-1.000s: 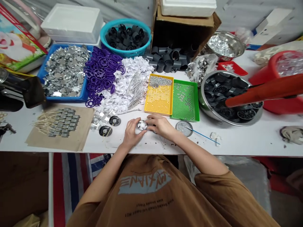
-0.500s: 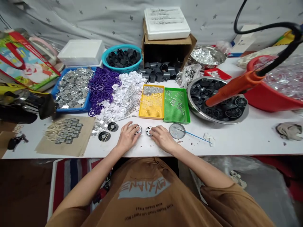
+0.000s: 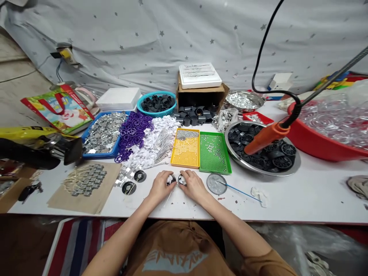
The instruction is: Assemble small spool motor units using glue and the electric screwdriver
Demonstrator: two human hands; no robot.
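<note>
Near the table's front edge, my left hand (image 3: 161,186) is closed around a small round black part with white pieces (image 3: 170,179). My right hand (image 3: 194,186) grips a similar black-and-white round part (image 3: 181,179), a short gap away from the first. A thin pale strand seems to hang below the left part. To the left lie two black discs (image 3: 140,176) beside silvery square pieces (image 3: 126,175). Just right of my right hand is a round grey dish (image 3: 212,188), with a thin blue stick (image 3: 243,194) resting on it. Fingers hide much of both held parts.
Behind my hands are a yellow tray (image 3: 185,164) and a green tray (image 3: 217,170) with small metal bits. White pieces (image 3: 149,143) and purple rings (image 3: 133,132) are heaped left. A metal bowl (image 3: 297,163) of black wheels stands right, under an orange-handled tool (image 3: 266,138).
The view has tipped upward, showing more of the curtain. Both hands remain close together on the round parts, whose upper faces now look tilted. A pale strand now shows below the left part.
</note>
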